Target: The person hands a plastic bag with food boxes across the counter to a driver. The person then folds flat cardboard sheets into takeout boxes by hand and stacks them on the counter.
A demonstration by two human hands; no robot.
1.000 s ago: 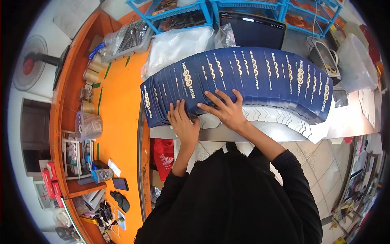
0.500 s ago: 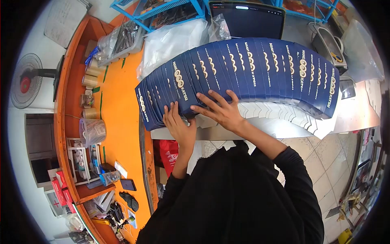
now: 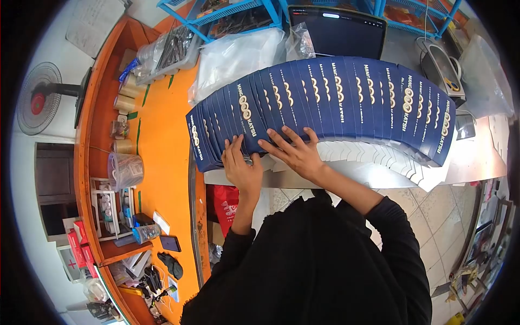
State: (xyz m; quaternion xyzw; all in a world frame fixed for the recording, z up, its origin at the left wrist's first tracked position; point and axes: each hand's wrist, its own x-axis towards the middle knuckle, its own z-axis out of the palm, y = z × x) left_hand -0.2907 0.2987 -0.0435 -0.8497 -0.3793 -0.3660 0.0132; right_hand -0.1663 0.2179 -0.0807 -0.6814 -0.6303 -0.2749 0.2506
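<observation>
A long row of dark blue food boxes (image 3: 336, 97), printed with gold rings and the word KATSU, lies nested in a curve across the metal counter. White inner flaps (image 3: 374, 154) fan out along its near side. My left hand (image 3: 242, 170) is at the near edge of the row's left part, fingers close together and thumb bent in against the boxes. Just right of it, my right hand (image 3: 300, 157) rests its spread fingers on the blue faces. The undersides of the boxes at my fingertips are hidden.
Behind the row are clear plastic bags (image 3: 238, 59), a dark screen (image 3: 338, 32) and blue racks (image 3: 227, 13). An orange counter (image 3: 162, 135) runs along the left, with a phone (image 3: 170, 244) on it. Scissors (image 3: 452, 84) sit at the far right.
The whole view has shifted slightly, so everything appears a little lower and to the right. Both hands stay on the same stretch of the row, with only small finger movements.
</observation>
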